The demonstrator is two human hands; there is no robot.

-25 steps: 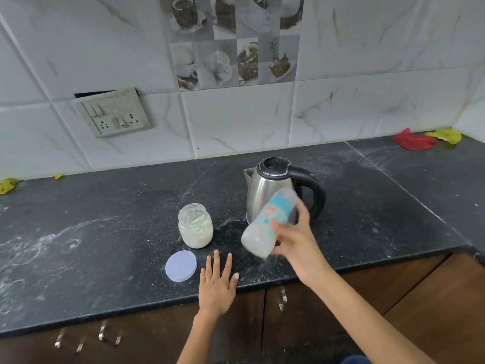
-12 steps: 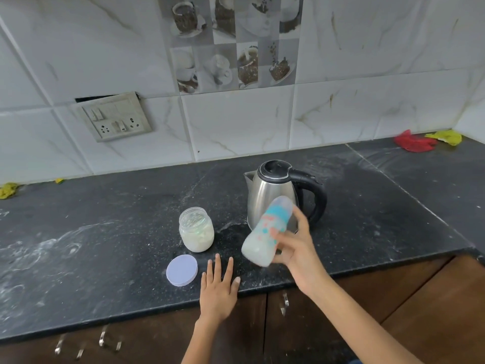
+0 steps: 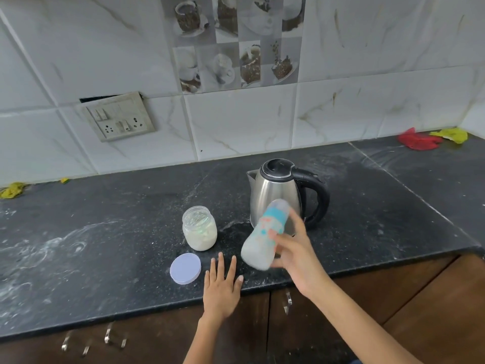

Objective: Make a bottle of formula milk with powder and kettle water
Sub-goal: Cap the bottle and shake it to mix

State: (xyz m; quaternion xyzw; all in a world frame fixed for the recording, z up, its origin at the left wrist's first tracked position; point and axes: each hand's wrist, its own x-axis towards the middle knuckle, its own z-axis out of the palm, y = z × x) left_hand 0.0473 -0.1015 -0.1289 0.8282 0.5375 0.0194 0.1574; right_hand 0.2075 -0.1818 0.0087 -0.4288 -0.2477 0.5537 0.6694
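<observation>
My right hand grips a baby bottle with a teal band and milky liquid inside, held tilted above the black counter, its top leaning toward the kettle; the bottle is motion-blurred. A steel kettle with a black lid and handle stands just behind it. An open glass jar of white powder sits to the left of the bottle, and its pale round lid lies flat in front of it. My left hand rests flat on the counter's front edge, fingers spread, right of the lid.
A switch and socket plate is on the tiled wall at the back left. Red and yellow cloths lie at the far right corner, another yellow scrap at the far left. Wooden cabinet doors run below the counter.
The bottle stays tilted and blurred in my right hand, shifting slightly up and down near the kettle. My left hand remains flat on the counter edge.
</observation>
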